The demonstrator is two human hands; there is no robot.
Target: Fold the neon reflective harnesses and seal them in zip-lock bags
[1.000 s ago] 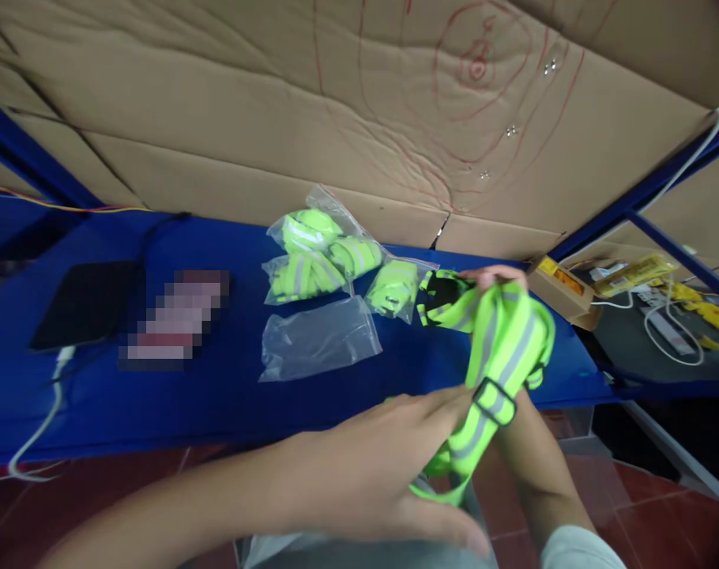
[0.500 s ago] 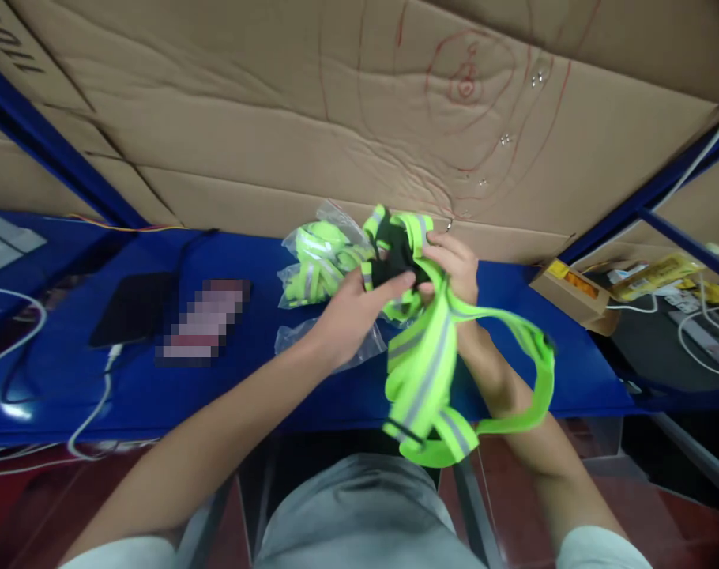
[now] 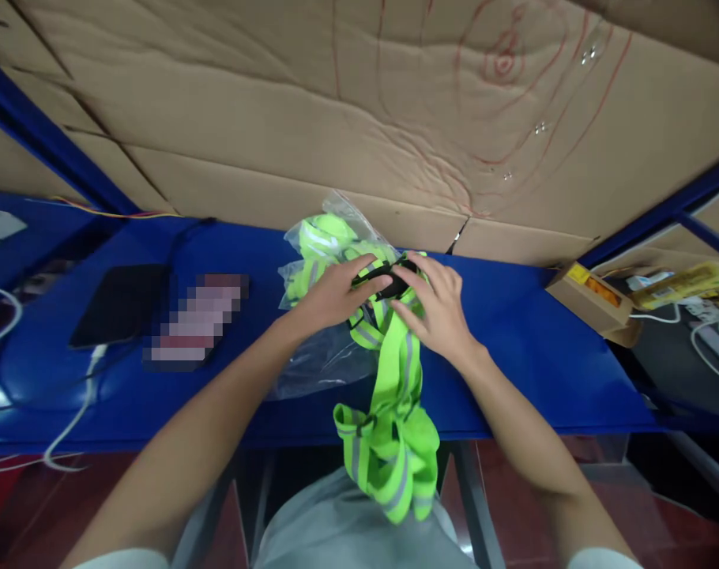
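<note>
Both hands, left hand [image 3: 334, 294] and right hand [image 3: 439, 310], pinch the black end of the strap [image 3: 389, 442] over the blue surface [image 3: 513, 356]; its loose loops hang off the edge and could snag or drag the empty bag [image 3: 324, 359] off; fingers hide the black part, so its shape is unclear.

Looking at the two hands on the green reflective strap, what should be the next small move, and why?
Probably gather up the hanging end. Both the left hand and the right hand hold the top of the reflective strap at its black part, over the blue table, while most of the strap dangles loose past the table edge. An empty clear bag lies just beside it.
</note>
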